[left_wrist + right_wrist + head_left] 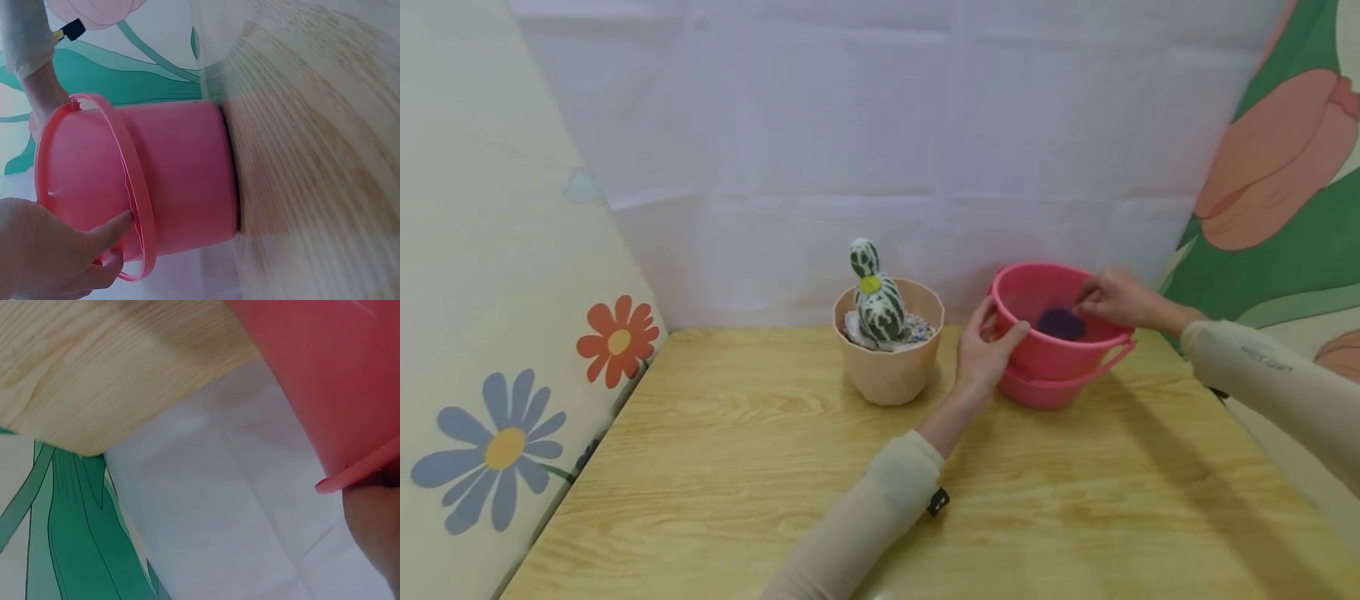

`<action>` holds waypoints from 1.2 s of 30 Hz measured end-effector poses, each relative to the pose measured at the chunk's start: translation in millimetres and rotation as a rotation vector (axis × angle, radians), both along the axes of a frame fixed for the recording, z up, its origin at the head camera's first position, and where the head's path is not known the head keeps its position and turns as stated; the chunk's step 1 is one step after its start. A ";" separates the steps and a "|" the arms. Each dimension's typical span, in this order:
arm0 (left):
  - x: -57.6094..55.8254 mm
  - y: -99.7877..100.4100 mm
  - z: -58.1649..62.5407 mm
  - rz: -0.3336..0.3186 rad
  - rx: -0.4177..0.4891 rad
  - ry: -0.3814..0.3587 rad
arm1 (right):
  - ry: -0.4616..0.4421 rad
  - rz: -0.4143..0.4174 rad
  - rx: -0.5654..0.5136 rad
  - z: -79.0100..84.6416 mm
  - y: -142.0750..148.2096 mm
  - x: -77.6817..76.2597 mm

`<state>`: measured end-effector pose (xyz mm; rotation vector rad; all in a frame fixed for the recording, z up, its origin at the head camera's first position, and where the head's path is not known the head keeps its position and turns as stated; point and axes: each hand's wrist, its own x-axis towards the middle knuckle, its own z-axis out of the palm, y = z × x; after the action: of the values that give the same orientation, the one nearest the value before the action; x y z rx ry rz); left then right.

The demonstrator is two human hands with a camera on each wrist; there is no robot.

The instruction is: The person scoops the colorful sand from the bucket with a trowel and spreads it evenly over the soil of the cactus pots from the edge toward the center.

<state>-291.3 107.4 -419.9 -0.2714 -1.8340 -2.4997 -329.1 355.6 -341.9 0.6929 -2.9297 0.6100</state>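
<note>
A pink bucket (pixel 1051 362) with a pink handle (pixel 128 169) stands on the wooden table at the right. My left hand (pixel 985 350) grips its near left rim, fingers at the side and thumb at the front. In the left wrist view, the left hand (pixel 59 250) is at the rim beside the lowered handle. Over the far right rim, my right hand (pixel 1116 298) reaches in with curled fingers. They appear to pinch a dark purple, rounded object (pixel 1062 324) inside; its kind is unclear. In the right wrist view the bucket wall (pixel 337 375) hides the fingers of the right hand (pixel 375 528).
Left of the bucket stands a beige pot (pixel 887 375) with a green-and-white striped cactus-like figure (pixel 880 308). A white sheet (pixel 850 125) hangs behind the wooden table (pixel 730 467). Walls painted with flowers flank both sides.
</note>
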 end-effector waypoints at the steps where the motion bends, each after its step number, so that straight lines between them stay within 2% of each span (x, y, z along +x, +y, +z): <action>1: 0.3 0.4 -0.5 -0.001 -0.003 -0.003 | -0.003 -0.003 -0.002 -1.7 0.2 -0.3; 6: -0.5 1.1 -2.2 0.004 -0.004 -0.002 | -0.018 -0.027 -0.012 -4.8 0.8 -2.0; 10: -3.2 1.0 0.1 0.007 -0.003 0.012 | -0.032 -0.048 -0.015 0.1 -0.3 -0.5; 16: -3.0 3.0 -1.5 0.024 -0.028 0.018 | -0.046 -0.018 -0.043 0.6 1.4 4.9; 24: -0.5 4.2 -4.7 0.047 -0.042 0.025 | -0.135 -0.043 -0.086 3.8 4.9 10.5; 36: 0.3 4.6 -5.0 0.045 -0.053 0.007 | -0.229 -0.095 -0.110 21.9 2.2 29.0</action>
<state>-291.0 112.1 -424.9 -0.2371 -1.8841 -2.4207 -300.1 357.8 -320.0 0.5000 -3.0827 0.8874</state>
